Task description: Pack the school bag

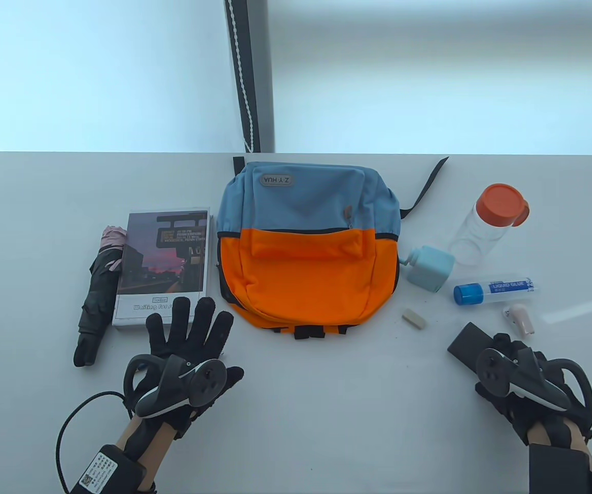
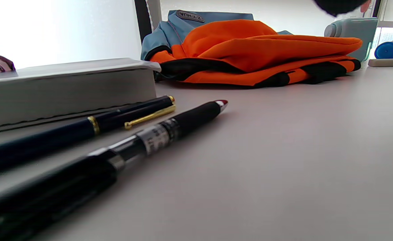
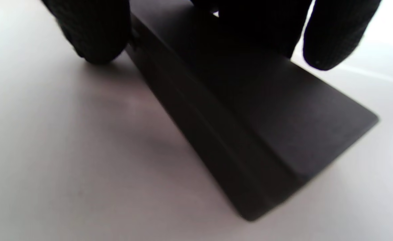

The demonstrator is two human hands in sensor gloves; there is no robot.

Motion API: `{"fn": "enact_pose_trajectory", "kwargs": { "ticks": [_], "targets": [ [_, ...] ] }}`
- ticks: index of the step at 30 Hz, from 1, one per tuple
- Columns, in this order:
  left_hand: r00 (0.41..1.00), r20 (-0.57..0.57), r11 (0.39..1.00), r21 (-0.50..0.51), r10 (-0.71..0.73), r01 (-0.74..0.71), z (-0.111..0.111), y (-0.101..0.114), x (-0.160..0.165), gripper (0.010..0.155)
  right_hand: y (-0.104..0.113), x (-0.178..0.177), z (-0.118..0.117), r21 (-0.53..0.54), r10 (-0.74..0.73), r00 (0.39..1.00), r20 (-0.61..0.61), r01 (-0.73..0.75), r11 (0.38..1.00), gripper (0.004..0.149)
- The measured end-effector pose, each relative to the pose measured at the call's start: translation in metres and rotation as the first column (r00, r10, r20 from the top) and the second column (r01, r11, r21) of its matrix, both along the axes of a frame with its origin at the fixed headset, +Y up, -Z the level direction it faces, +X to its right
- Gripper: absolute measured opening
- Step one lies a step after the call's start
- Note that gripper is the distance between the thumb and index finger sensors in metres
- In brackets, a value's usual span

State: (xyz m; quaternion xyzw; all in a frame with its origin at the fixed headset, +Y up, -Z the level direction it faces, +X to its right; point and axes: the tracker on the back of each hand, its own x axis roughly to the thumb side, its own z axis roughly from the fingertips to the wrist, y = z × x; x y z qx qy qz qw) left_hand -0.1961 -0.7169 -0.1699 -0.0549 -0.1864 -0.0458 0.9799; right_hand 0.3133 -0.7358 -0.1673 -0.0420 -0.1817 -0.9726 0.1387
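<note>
Nearest the camera, the left hand [image 1: 185, 355] lies flat at the front left of the table [image 1: 326, 411], fingers [image 1: 204, 321] straight and spread, their tips over the near edge of the book [image 1: 164, 265]. Two pens [image 2: 122, 134] lie side by side beneath this hand, just beside the book; the table view hides them. Left of the book lies a folded umbrella [image 1: 95, 298], parallel to it. At the centre the backpack [image 1: 308, 242] lies flat with its blue part away from the person and its orange part toward them; whether its zips are closed cannot be told. Right of the backpack are a pale blue sharpener [image 1: 429, 267], an eraser [image 1: 414, 318], an empty bottle [image 1: 486, 226] with an orange lid, a glue tube [image 1: 494, 290] and a small pinkish item [image 1: 519, 318]. At the front right, the right hand [image 1: 524, 381] grips a black box [image 1: 473, 342], fingers [image 3: 337, 33] curled over its top.
</note>
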Motion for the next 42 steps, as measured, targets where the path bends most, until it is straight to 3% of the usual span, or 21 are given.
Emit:
{"fn": "enact_pose_trajectory", "kwargs": {
  "ticks": [10,14,19,22,26,31,40,42],
  "targets": [
    [1.0,-0.001,1.0,-0.009,-0.01,0.01,-0.001,-0.003,0.001,0.096,-0.001,0.004,0.0,0.085,-0.073,0.997,-0.026,0.075,0.994,0.097],
    [1.0,-0.002,1.0,-0.008,-0.006,0.006,-0.001,-0.003,0.001,0.096,0.023,-0.011,-0.001,0.187,-0.08,0.996,-0.047,0.087,0.979,0.099],
    [1.0,-0.005,1.0,-0.005,-0.003,0.003,-0.001,-0.003,0.0,0.096,0.056,-0.066,-0.007,0.218,-0.077,0.971,-0.226,0.127,0.968,0.098],
    [1.0,-0.001,1.0,0.0,0.0,0.0,-0.001,-0.003,-0.001,0.096,0.061,-0.113,-0.009,0.212,-0.063,0.943,-0.326,0.138,0.967,0.098],
    [1.0,0.002,1.0,0.001,0.01,-0.01,-0.001,-0.004,-0.002,0.096,0.048,-0.175,-0.008,0.167,-0.087,0.876,-0.474,0.186,0.968,0.097],
    [1.0,0.025,1.0,0.011,0.018,-0.019,0.001,-0.006,0.001,0.096,0.03,-0.223,-0.004,0.142,-0.099,0.817,-0.568,0.215,0.966,0.095],
    [0.997,0.082,1.0,-0.015,-0.005,0.006,0.002,-0.012,0.013,0.098,0.006,-0.255,0.001,0.134,-0.09,0.766,-0.637,0.225,0.965,0.091],
    [0.996,0.091,1.0,-0.019,-0.009,0.011,0.002,-0.014,0.014,0.099,0.003,-0.257,0.004,0.188,-0.046,0.758,-0.651,0.22,0.957,0.088]
  ]
}}
